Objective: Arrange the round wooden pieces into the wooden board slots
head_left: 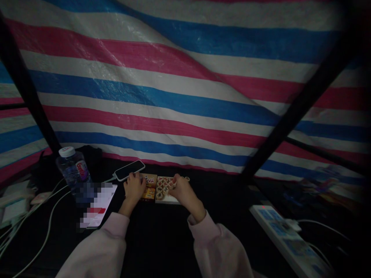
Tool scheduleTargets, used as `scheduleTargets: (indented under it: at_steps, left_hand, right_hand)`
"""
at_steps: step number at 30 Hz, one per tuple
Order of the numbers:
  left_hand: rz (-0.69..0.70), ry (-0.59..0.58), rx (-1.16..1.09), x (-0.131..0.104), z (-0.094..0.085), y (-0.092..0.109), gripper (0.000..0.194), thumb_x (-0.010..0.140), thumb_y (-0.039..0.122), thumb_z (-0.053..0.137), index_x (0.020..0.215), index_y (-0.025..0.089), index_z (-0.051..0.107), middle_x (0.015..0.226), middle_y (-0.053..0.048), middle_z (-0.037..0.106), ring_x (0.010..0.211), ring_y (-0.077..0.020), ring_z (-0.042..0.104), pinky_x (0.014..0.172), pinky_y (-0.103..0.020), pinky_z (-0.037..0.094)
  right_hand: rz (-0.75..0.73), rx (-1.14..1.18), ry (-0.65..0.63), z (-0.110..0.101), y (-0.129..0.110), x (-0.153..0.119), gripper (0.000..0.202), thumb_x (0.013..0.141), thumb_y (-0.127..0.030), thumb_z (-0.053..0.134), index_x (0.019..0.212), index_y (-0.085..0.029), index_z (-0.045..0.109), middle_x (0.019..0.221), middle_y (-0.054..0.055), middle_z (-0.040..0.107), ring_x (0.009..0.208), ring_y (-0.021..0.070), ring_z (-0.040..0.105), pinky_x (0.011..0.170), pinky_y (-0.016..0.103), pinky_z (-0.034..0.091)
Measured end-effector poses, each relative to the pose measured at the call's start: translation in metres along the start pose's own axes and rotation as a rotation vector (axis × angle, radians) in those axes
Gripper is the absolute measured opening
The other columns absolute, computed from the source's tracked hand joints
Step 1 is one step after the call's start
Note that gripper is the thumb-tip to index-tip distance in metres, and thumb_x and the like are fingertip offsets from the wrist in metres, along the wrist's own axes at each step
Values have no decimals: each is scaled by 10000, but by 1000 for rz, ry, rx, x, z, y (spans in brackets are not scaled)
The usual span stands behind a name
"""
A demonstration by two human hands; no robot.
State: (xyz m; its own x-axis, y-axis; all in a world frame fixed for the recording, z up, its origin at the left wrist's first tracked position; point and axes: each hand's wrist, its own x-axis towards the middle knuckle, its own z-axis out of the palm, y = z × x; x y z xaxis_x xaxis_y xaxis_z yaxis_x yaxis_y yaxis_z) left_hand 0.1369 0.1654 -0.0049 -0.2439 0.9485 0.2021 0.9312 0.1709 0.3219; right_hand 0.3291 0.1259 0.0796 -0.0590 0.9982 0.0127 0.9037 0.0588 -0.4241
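A shallow white box [167, 200] holds several round wooden pieces [160, 188] marked with red or black characters. Against its left side lies a brown and orange printed box part [150, 194]. My left hand [135, 188] rests on the left edge of that printed part, fingers bent and slightly apart. Over the right part of the white box is my right hand [182, 190], its thumb and fingers bent together at a piece; what lies between the fingertips is too small to make out. One more round piece [187, 178] shows just beyond the right hand.
A charging phone [129, 170] lies behind my left hand. To the left are a lit phone [101, 206], a clear bottle [74, 168] with a white cap, and white cables [50, 222]. A white power strip [285, 235] is at the right. Striped sheeting [162, 92] hangs behind.
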Motion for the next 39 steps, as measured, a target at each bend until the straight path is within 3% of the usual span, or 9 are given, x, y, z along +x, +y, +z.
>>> scheduleTargets:
  at_steps: [5, 9, 13, 19, 26, 31, 36, 39]
  left_hand:
    - [-12, -13, -12, 0, 0, 0, 411, 879, 392, 332, 1189, 172, 487, 1188, -150, 470, 1074, -292, 520, 872, -436, 388]
    - [-15, -29, -7, 0, 1, 0, 413, 880, 398, 334, 1195, 173, 480, 1205, -154, 462, 1074, -290, 518, 869, -435, 387]
    - [-5, -10, -1, 1, 2, -1, 411, 882, 401, 336, 1194, 175, 479, 1211, -150, 460, 1069, -287, 519, 868, -428, 389]
    - [0, -17, -2, 0, 2, -1, 398, 883, 387, 330, 1182, 181, 493, 1212, -152, 464, 1072, -288, 521, 856, -431, 403]
    - [-11, -33, 17, 0, 1, 0, 426, 880, 394, 334, 1219, 177, 475, 1232, -158, 456, 1059, -292, 528, 861, -437, 402]
    - [4, -30, 7, 0, 1, -2, 424, 882, 396, 328, 1209, 175, 483, 1222, -157, 457, 1082, -297, 520, 875, -440, 397]
    - [-9, -33, 7, 1, 3, -2, 424, 882, 396, 335, 1220, 181, 475, 1233, -158, 456, 1097, -293, 512, 885, -441, 391]
    - [-9, -40, -1, 1, 2, -2, 424, 880, 399, 337, 1216, 182, 479, 1231, -160, 455, 1106, -292, 507, 885, -440, 392]
  right_hand:
    - [149, 14, 164, -16, 59, 26, 249, 704, -163, 645, 927, -123, 542, 827, 91, 635, 720, 161, 606, 568, 216, 362]
    - [268, -26, 155, 3, 105, 43, 231, 713, -61, 574, 939, -99, 548, 858, 121, 640, 773, 182, 620, 606, 227, 390]
    - [219, 29, 204, 29, 128, 54, 319, 725, -16, 503, 1039, -71, 527, 901, 131, 640, 851, 187, 619, 702, 237, 423]
    - [177, 169, 285, 41, 129, 57, 577, 713, -12, 482, 1279, -49, 379, 1020, 132, 622, 927, 166, 610, 813, 246, 442]
    - [195, 186, 278, 42, 128, 56, 521, 781, -82, 464, 1294, -85, 373, 1043, 121, 632, 945, 160, 616, 819, 245, 445]
    - [257, 15, 231, 35, 121, 47, 510, 819, -160, 468, 1316, -145, 359, 1160, 136, 567, 1026, 208, 584, 792, 278, 440]
    - [307, -76, 314, 23, 114, 41, 522, 788, -127, 473, 1298, -160, 367, 1197, 148, 491, 1013, 224, 575, 745, 295, 430]
    - [255, -3, 330, 18, 113, 41, 413, 792, -143, 485, 1201, -177, 440, 1107, 94, 539, 975, 183, 573, 727, 263, 412]
